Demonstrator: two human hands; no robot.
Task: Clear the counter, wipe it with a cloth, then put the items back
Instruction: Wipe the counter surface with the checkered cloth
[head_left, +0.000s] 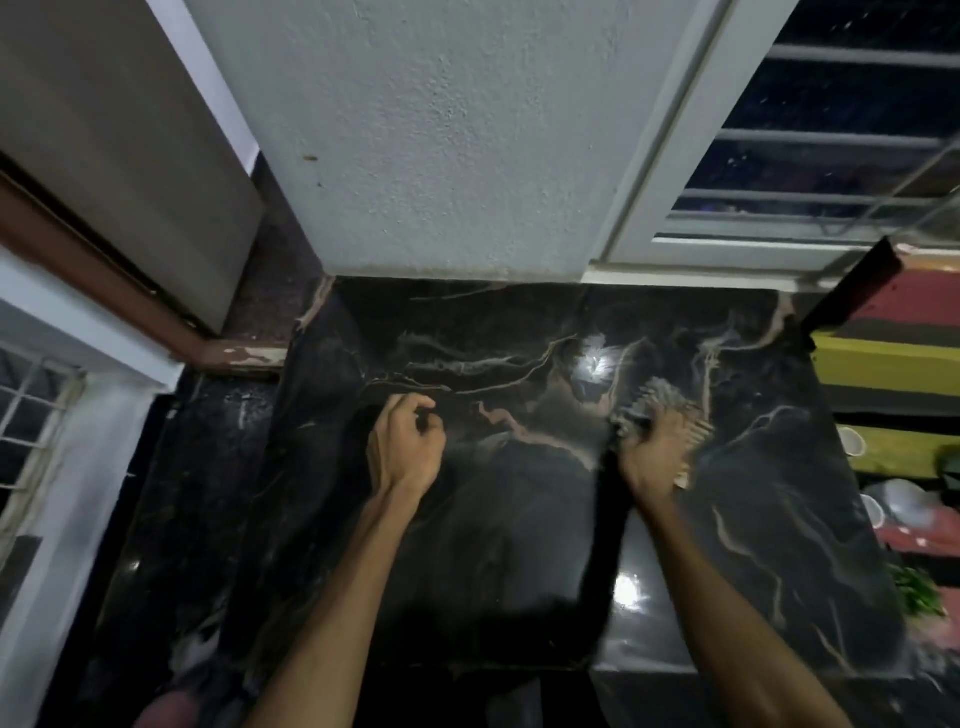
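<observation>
The right hand (655, 453) presses a blurred, checked cloth (658, 410) onto the counter (467, 519), its fingers bent over the fabric, right of centre and nearer the back edge than the front. The left hand (406, 441) rests left of centre with fingers loosely curled, holding nothing. Bare slab lies around both hands out to the front and right edges. The counter is glossy black stone with pale tan veins and bright glare spots. A rough plastered wall (441, 130) meets its back edge; a barred window (831, 130) stands at the back right corner.
</observation>
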